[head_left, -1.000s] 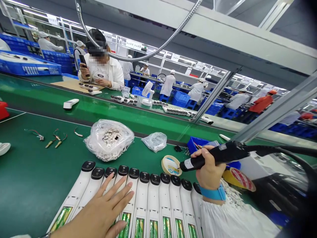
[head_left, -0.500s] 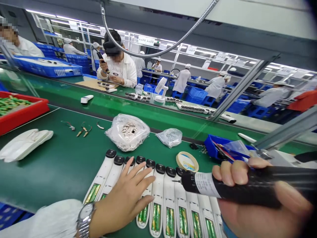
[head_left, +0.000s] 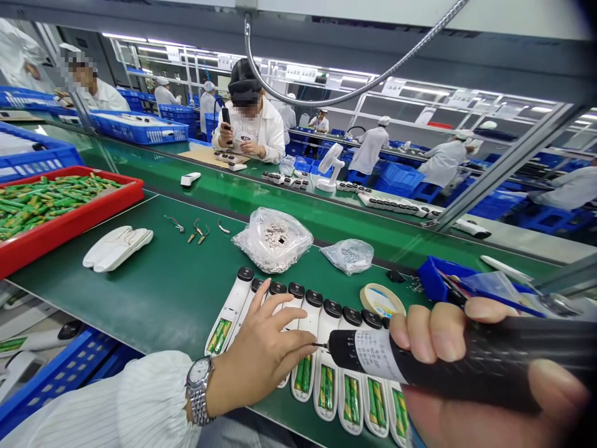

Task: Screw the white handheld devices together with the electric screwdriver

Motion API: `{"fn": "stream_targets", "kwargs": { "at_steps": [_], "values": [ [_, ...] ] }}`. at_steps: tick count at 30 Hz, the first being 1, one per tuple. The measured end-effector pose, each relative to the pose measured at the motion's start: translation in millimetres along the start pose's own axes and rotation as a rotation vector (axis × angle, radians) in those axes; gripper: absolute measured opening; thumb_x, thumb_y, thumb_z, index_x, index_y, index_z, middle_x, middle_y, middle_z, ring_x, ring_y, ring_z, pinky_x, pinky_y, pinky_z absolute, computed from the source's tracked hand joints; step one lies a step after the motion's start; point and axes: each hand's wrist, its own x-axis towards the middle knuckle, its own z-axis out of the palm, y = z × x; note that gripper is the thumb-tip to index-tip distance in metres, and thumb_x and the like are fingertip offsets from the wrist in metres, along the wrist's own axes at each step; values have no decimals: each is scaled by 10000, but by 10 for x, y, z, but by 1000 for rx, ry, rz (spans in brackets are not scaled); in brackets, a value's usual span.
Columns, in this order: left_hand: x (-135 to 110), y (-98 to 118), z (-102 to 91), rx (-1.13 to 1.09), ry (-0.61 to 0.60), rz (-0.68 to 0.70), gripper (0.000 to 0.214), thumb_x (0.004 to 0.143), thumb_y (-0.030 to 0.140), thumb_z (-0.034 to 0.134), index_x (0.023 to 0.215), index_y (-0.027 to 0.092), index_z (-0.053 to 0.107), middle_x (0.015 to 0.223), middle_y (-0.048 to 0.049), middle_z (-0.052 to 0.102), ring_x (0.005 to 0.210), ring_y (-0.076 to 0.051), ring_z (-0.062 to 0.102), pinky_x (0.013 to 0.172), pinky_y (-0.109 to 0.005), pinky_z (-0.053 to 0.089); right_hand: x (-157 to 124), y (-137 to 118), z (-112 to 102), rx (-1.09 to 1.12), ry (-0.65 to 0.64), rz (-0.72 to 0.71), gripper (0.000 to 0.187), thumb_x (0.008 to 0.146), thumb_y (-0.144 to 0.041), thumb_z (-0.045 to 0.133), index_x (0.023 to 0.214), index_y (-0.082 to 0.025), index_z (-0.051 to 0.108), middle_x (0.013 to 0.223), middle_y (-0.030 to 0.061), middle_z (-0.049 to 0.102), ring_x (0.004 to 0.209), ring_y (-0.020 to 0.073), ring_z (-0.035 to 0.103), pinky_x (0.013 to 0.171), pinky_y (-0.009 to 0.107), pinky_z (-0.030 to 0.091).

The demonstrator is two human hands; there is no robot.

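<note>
A black electric screwdriver (head_left: 373, 354) lies in my right hand (head_left: 448, 361), fingers wrapped round its body, bit pointing left. At the bit's tip, my left hand (head_left: 265, 342) brings thumb and index finger together. Whatever is between them is too small to make out. The other left fingers spread over a row of white handheld devices (head_left: 330, 320) with black heads. Green batteries (head_left: 351, 398) sit in their uncovered compartments. Part of the row is hidden behind my hands.
Loose batteries fill a red tray (head_left: 69, 249) at left. White covers (head_left: 116, 249), a bag of small parts (head_left: 275, 239), a bag of screws (head_left: 347, 256), a tape roll (head_left: 382, 302) and a blue bin (head_left: 433, 280) surround the row. Opposite sits a co-worker (head_left: 252, 124).
My left thumb and index finger, apart before, now meet at the screwdriver's tip. The tip has come to the fingers. The view has swung left, showing more of the red tray.
</note>
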Motion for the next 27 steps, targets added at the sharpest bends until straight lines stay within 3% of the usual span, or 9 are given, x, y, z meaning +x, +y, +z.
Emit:
{"fn": "stream_targets", "kwargs": {
  "at_steps": [4, 6, 9, 11, 13, 21, 27],
  "values": [
    [-64, -18, -25, -52, -34, -47, 184, 922, 306, 490, 963, 290, 668, 1052, 22, 664, 1118, -210, 500, 1103, -550, 166, 6, 15, 114, 103, 5, 38, 258, 757, -400, 633, 908, -202, 567, 627, -35, 512, 546, 115, 457, 576, 279, 446],
    [-102, -48, -68, -88, -112, -67, 207, 920, 335, 487, 1066, 293, 627, 1118, 10, 645, 1157, -209, 486, 1112, -535, 168, -2, 20, 204, 88, 13, 50, 248, 727, -379, 656, 874, -201, 567, 603, -34, 526, 530, 117, 464, 558, 276, 444],
    [-173, -127, -174, -103, -347, -13, 575, 853, 473, 548, 1353, 236, 393, 1354, -65, 496, 1313, -260, 345, 1123, -550, 134, -77, 23, 335, 4, -43, 75, 234, 726, -389, 667, 843, -215, 564, 567, -26, 541, 508, 134, 490, 514, 278, 443],
    [-236, -190, -234, -85, -494, 44, 795, 791, 590, 560, 1422, 203, 272, 1455, -101, 364, 1374, -309, 222, 1115, -584, 100, -160, 34, 396, -64, -115, 114, 219, 750, -401, 654, 845, -225, 567, 566, -18, 547, 505, 142, 504, 484, 274, 437],
    [-309, -249, -255, -65, -560, 65, 835, 768, 657, 528, 1428, 218, 266, 1487, -92, 301, 1387, -334, 163, 1106, -607, 74, -243, 67, 431, -91, -183, 157, 201, 773, -398, 637, 867, -238, 560, 583, -18, 549, 513, 141, 509, 481, 272, 437],
    [-454, -348, -171, -84, -576, 39, 791, 801, 655, 473, 1437, 242, 246, 1514, -52, 222, 1400, -321, 84, 1104, -601, -35, -371, 281, 428, -111, -224, 204, 181, 800, -388, 583, 899, -250, 520, 612, -31, 544, 550, 135, 516, 542, 281, 442],
    [-434, -334, -200, -75, -548, 58, 780, 797, 646, 487, 1415, 207, 303, 1497, -74, 272, 1396, -329, 107, 1103, -597, -48, -370, 302, 466, -133, -218, 199, 164, 807, -375, 579, 882, -235, 536, 591, -30, 545, 533, 133, 519, 510, 265, 442]
  ]
}}
